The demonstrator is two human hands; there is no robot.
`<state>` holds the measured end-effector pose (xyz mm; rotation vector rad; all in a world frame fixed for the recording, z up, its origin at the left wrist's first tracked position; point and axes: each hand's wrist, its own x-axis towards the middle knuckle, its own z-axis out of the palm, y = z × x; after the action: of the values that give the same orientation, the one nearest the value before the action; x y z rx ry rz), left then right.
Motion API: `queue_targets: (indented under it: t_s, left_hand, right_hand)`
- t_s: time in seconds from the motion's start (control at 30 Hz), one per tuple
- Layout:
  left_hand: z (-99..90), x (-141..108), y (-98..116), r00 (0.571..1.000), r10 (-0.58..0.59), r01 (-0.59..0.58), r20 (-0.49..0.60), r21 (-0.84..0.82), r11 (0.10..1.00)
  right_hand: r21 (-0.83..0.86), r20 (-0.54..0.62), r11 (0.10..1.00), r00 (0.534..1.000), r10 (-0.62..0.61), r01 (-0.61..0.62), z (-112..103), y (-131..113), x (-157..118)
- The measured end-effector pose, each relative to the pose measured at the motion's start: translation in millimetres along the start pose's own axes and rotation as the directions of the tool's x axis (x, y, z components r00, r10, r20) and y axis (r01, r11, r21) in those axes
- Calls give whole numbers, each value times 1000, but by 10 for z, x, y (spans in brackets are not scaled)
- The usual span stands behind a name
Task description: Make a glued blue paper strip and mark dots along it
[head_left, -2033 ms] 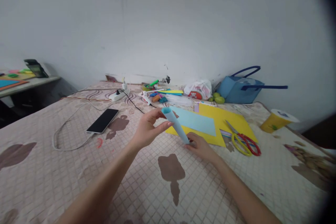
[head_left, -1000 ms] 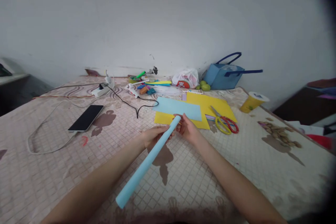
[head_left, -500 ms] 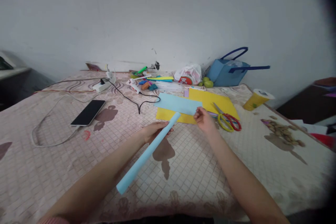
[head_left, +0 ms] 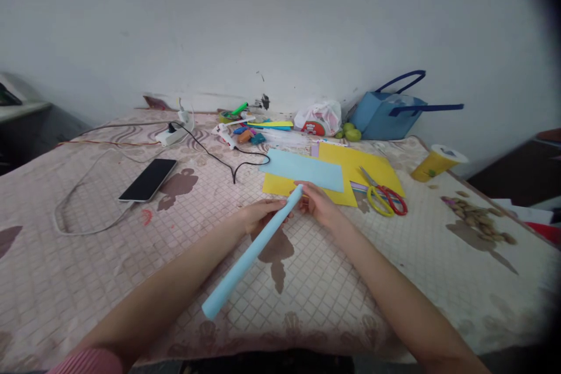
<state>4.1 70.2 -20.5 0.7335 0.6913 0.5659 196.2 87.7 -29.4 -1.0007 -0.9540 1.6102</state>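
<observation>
From where I stand, the left hand [head_left: 258, 215] is closed around a slim tube of pale blue paper [head_left: 249, 257], slanting above the patterned tablecloth [head_left: 324, 280]. The tube is fully rolled. The right hand's [head_left: 319, 205] fingers meet its far end; whether they pinch, I can't tell. Beyond, a flat pale blue paper sheet [head_left: 307, 169] remains unrolled.

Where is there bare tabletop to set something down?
Bare cloth lies between the phone and left hand, and between the right forearm and brown pile. Ahead it is crowded: yellow sheets, scissors, glue gun, cord.
</observation>
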Motion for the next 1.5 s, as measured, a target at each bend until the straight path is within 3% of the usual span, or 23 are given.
queue_targets:
  t_s: [0.1, 0.3, 0.6, 1.0, 1.23, 1.4, 1.5]
  left_hand:
    - [-4, 9, -8, 1000, -15, 15, 13, -18, 1000]
    - [-20, -46, 11, 995, -96, 96, 30, -22, 995]
    - [-4, -104, 66, 999, -40, 39, -23, -9, 999]
    - [-38, -80, 48, 1000, -20, 19, -20, -32, 999]
    - [-78, -73, 57, 999, -12, 11, -32, -45, 999]
    - [-33, -76, 6, 1000, -1, 3, 31, -77, 997]
    - [1, -101, -25, 996, -36, 42, 86, -70, 997]
  right_hand:
    - [-5, -3, 1000, 1000, -9, 9, -9, 6, -3]
    - [37, -135, 995, 987, -84, 90, -267, -66, 116]
    - [37, -287, 976, 938, -196, 215, -519, -200, 158]
    - [-9, -234, 974, 947, -222, 226, -374, -196, 69]
    - [-46, -235, 990, 962, -142, 135, -326, -189, 28]
    - [47, 25, 998, 999, 39, -40, -110, -119, -46]
    - [95, 25, 993, 997, 74, -76, -44, -47, -33]
